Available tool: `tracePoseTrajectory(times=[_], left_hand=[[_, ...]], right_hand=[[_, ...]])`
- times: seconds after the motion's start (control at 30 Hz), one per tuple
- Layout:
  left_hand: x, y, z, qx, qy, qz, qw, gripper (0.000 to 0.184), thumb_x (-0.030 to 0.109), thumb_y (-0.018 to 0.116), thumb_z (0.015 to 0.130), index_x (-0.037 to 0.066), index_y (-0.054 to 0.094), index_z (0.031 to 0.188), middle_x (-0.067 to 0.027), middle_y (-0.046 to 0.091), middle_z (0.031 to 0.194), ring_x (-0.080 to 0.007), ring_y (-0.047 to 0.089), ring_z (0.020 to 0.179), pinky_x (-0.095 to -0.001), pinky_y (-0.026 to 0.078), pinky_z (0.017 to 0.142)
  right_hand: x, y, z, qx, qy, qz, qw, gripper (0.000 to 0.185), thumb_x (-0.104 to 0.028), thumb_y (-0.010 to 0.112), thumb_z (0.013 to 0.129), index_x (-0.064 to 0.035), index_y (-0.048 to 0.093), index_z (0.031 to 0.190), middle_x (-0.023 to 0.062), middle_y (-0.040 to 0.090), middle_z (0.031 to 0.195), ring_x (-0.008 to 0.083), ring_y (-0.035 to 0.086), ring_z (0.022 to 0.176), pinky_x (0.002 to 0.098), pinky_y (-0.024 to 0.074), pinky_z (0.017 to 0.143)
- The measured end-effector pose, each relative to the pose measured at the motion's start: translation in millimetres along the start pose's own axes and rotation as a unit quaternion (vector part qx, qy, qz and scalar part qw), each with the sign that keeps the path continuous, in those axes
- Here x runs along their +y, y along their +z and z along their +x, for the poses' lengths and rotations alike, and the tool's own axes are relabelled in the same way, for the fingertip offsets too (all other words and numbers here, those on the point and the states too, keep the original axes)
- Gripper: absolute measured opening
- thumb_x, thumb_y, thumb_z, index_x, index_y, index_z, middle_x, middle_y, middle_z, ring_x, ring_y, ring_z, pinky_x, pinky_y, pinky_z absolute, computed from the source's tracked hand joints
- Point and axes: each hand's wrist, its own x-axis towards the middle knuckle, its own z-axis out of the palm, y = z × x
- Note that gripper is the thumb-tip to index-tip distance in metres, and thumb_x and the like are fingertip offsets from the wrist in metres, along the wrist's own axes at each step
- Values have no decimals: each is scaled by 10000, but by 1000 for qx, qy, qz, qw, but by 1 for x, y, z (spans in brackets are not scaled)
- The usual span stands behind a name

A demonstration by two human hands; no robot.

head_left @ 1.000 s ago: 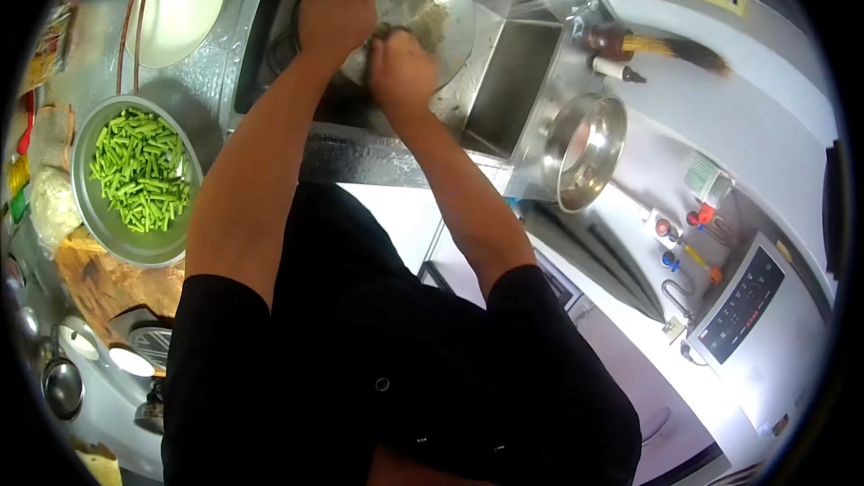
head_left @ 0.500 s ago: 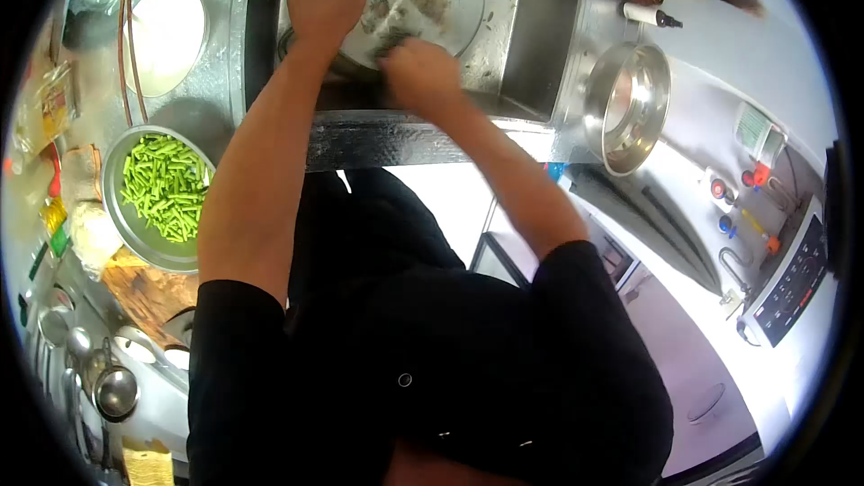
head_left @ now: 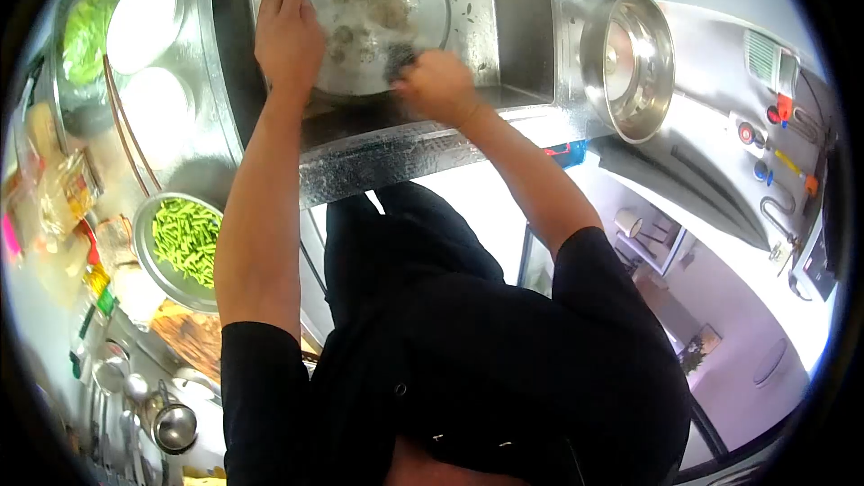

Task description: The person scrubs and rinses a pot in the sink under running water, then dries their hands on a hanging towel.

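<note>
The step in hand looks like scrubbing out a wide metal vessel [head_left: 346, 72], which sits in the sink [head_left: 526, 27]; the right hand [head_left: 441, 88] has its grip curled closed, pinching a dark scrubber [head_left: 400, 59] against the vessel's near right side; the left hand [head_left: 292, 40] lies on the left rim, fingers close together, though I cannot tell whether its thumb clamps underneath; the next move seems to call for steady bracing there, with the scrubber pressed toward the brownish residue [head_left: 382, 2]
</note>
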Motion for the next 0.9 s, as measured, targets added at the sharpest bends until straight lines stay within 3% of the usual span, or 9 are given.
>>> tracePoseTrajectory(times=[0.03, 0.07, 0.13, 0.27, 0.47, 0.6, 0.67, 0.73, 0.9], left_hand=[[4, -2, 0, -14, -10, 9, 1000, 420, 122, 532, 957, 142, 586, 1374, -159, 568, 1378, -363, 536, 1257, -449, 458, 1025], [7, -5, 1, -15, 0, 8, 1000, 420, 122, 532, 957, 142, 586, 1374, -159, 568, 1378, -363, 536, 1257, -449, 458, 1025], [8, -4, 2, -21, -11, 13, 1000, 414, 121, 528, 960, 130, 586, 1370, -162, 565, 1378, -369, 534, 1255, -449, 454, 1028], [11, -5, 5, -20, 13, 14, 1000, 419, 123, 533, 956, 108, 578, 1372, -165, 553, 1387, -372, 531, 1254, -445, 445, 1037], [17, -7, 5, -49, -7, 54, 997, 460, 149, 564, 942, 82, 544, 1396, -172, 528, 1412, -370, 518, 1269, -449, 428, 1059], [18, -7, 7, -54, -1, 72, 996, 493, 179, 559, 952, 82, 509, 1432, -175, 508, 1441, -377, 488, 1313, -458, 407, 1087], [16, -9, 7, -64, -20, 67, 995, 510, 188, 544, 964, 81, 482, 1459, -181, 496, 1455, -381, 470, 1337, -454, 392, 1109], [16, -6, 8, -63, -21, 84, 994, 504, 192, 553, 963, 76, 488, 1449, -184, 500, 1448, -382, 479, 1328, -463, 399, 1102], [19, -10, 9, -62, -29, 68, 995, 495, 192, 554, 966, 77, 494, 1444, -181, 504, 1442, -398, 489, 1311, -472, 408, 1096]], right_hand=[[9, 0, -1, -36, 87, -21, 995, 157, -218, 676, 898, -86, 590, 900, 104, 606, 792, 323, 626, 777, 445, 506, 703], [13, 4, 0, -28, 94, -22, 995, 157, -218, 676, 898, -86, 590, 900, 104, 606, 792, 323, 626, 777, 445, 506, 703], [16, 11, 13, 158, 343, 108, 920, 200, -219, 644, 930, -42, 563, 976, 188, 649, 816, 401, 648, 809, 488, 504, 723], [9, 30, 15, 264, 458, 183, 829, 245, -241, 592, 969, -13, 514, 1014, 230, 659, 840, 455, 647, 800, 523, 499, 735], [14, 5, 52, 164, 430, 84, 884, 256, -297, 614, 936, -45, 574, 960, 217, 675, 862, 424, 666, 789, 521, 510, 735], [108, 54, 128, 118, 276, -12, 954, 281, -326, 623, 915, -52, 580, 956, 215, 675, 858, 413, 668, 805, 507, 523, 731], [104, 56, 132, 123, 195, -48, 972, 253, -305, 623, 914, -58, 579, 947, 222, 666, 844, 409, 666, 827, 498, 525, 719], [39, -2, 108, 79, 450, 0, 890, 230, -290, 592, 936, -61, 580, 939, 218, 655, 848, 395, 668, 852, 471, 536, 727], [25, -7, 104, 35, 371, -68, 925, 225, -290, 556, 957, -68, 587, 965, 218, 650, 860, 417, 662, 859, 512, 528, 742]])
